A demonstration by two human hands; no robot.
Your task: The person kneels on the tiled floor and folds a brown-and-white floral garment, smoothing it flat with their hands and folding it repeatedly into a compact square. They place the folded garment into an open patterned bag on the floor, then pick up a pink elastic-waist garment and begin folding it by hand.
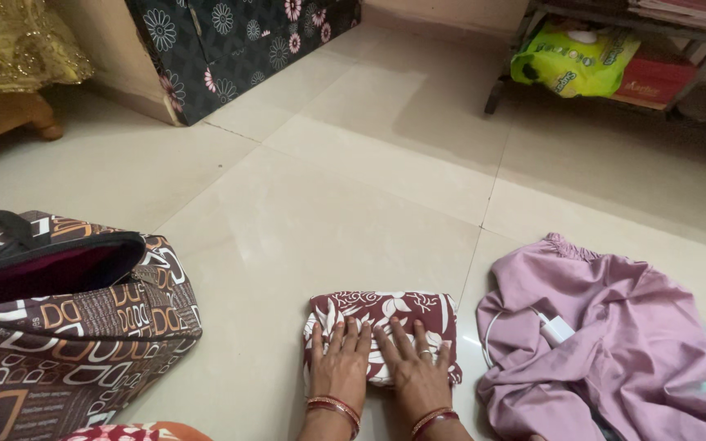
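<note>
Pale glossy floor tiles (353, 180) are stretching wide and bare ahead of us, leaving plenty of open room toward the dark flowered cabinet (239, 41) at the far left and the metal rack (614, 57) at the far right. Closer in, the space is narrowing: a brown patterned bag (67, 327) with its top gaping open is sitting well to our left, and a crumpled mauve garment (614, 351) with a white charger (556, 329) lying on it is crowding just beside our right. Between them we are pressing a folded maroon cloth with white flowers (386, 314) flat against the floor. Our left hand (341, 363) and right hand (412, 367) are lying side by side, palms down, fingers spread and pointing away from us, open and gripping nothing, resting on the near half of the cloth while its far edge is showing beyond our fingertips.
</note>
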